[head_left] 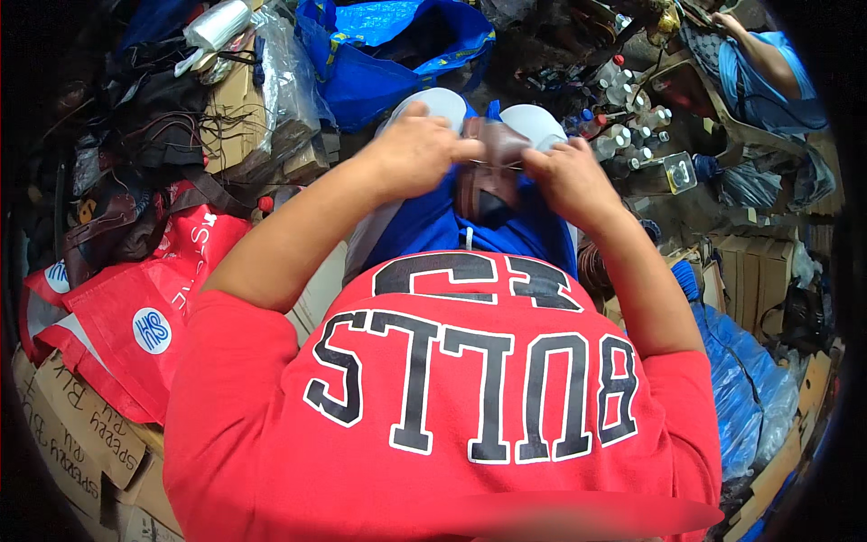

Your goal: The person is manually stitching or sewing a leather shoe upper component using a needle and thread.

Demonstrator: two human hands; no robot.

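A brown leather shoe (488,185) rests on my lap between my knees, its dark opening toward me. My left hand (420,149) is closed at the shoe's left side, thumb pointing inward over it. On the other side my right hand (573,176) pinches close to the shoe's edge. A thin pale thread (495,165) runs across the shoe from one hand to the other. Both hands are slightly smeared by motion, and the thread's ends are hidden in the fingers.
A blue bag (388,68) lies open ahead. Several plastic bottles (632,126) stand at the far right, near another person's arm (768,63). A red bag (135,316) lies at left; cardboard (239,117) with dark cords sits beyond it. Blue plastic (741,379) is at right.
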